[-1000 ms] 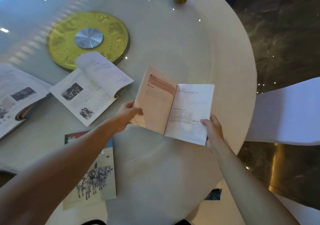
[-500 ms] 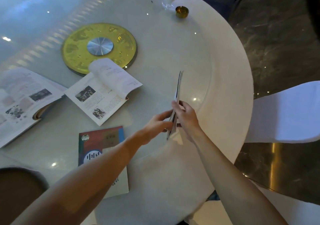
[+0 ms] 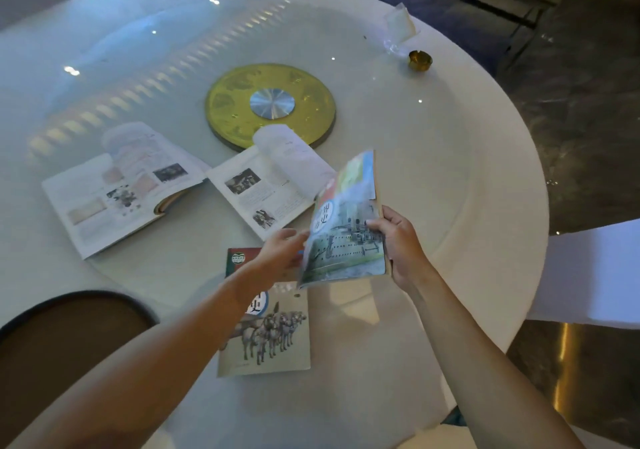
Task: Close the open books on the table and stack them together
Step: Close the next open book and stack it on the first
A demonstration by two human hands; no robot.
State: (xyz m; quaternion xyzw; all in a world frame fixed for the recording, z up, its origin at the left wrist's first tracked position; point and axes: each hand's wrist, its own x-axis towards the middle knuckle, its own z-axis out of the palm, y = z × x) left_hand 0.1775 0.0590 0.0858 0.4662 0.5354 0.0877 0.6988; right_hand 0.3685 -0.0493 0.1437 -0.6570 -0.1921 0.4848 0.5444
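A closed book with a ship on its cover [image 3: 346,227] hangs tilted above the round white table [image 3: 485,178]. My right hand [image 3: 398,241] grips its right edge, thumb on the cover. My left hand [image 3: 280,251] touches its lower left edge from beneath. Below my left wrist lies a closed book with horses on the cover [image 3: 273,341], flat near the table's front. Two open books lie further back: one in the middle [image 3: 266,185] and a larger one to the left [image 3: 121,185].
A gold disc with a silver hub [image 3: 270,106] sits at the table's centre. A small brass dish [image 3: 420,60] and a clear wrapper [image 3: 398,29] stand at the far right. A brown chair back [image 3: 65,338] is at lower left, a white-covered chair [image 3: 595,275] at right.
The book I held open has been shut, stood on edge, and now shows its ship cover, carried left toward the horse book. My view has shifted back and left.
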